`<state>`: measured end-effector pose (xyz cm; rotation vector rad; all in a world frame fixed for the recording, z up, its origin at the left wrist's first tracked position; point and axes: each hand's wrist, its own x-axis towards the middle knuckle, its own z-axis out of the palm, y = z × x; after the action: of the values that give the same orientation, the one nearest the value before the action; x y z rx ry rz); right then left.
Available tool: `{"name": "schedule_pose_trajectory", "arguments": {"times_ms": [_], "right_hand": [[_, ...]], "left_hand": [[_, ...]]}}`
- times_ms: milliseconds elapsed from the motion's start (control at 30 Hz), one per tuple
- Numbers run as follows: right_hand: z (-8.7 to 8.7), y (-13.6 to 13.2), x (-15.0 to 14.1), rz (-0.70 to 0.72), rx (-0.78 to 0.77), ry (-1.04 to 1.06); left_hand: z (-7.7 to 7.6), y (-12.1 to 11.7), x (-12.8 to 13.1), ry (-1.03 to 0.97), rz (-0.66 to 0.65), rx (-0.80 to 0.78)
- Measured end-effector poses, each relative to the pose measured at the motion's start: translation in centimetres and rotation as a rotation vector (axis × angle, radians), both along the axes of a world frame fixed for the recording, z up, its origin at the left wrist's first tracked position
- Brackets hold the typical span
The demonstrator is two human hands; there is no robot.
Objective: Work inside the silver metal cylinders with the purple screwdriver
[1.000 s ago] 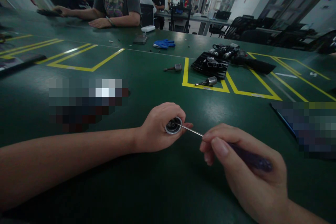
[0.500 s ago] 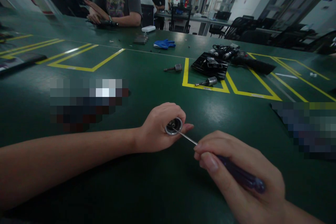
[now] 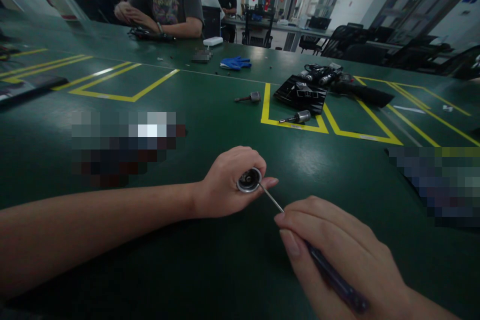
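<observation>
My left hand [image 3: 227,182] is closed around a round metal cup-like part [image 3: 249,180], its open end turned toward me. Inside the dark hollow a small raised centre shows; the rest of the part is hidden in my fist. My right hand [image 3: 330,245] grips a screwdriver [image 3: 335,280] with a dark translucent handle. The thin shaft points up and left, and its tip is at the lower right rim of the metal part. Whether the tip touches the rim I cannot tell.
Two metal parts with thin shafts, one [image 3: 249,97] outside and one [image 3: 296,117] on the yellow tape, lie beyond my hands. Behind them are a black bag [image 3: 300,92] and cables. A blue glove [image 3: 235,63] lies farther back. Across the green table [image 3: 210,120] sits a person [image 3: 165,5].
My right hand has drawn the screwdriver back and down, so its tip has moved from inside the metal part to the rim. My left hand has hardly moved.
</observation>
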<state>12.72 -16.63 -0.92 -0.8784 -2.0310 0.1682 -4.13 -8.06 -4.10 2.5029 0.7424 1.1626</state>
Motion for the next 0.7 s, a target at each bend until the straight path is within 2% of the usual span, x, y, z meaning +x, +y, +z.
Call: {"name": "schedule_pose_trajectory", "arguments": {"times_ms": [133,467,700], "right_hand": [[-0.2,0.1,0.1,0.033,0.036,-0.039],[0.0,-0.1,0.0,-0.001,0.050,-0.070],[0.9,-0.2,0.1,-0.018,0.028,-0.070]], "left_hand": [[0.0,0.0,0.0,-0.005,-0.007,-0.014],[0.0,0.0,0.0,-0.015,-0.019,-0.017],[0.0,0.1,0.0,-0.007,-0.019,-0.029]]}}
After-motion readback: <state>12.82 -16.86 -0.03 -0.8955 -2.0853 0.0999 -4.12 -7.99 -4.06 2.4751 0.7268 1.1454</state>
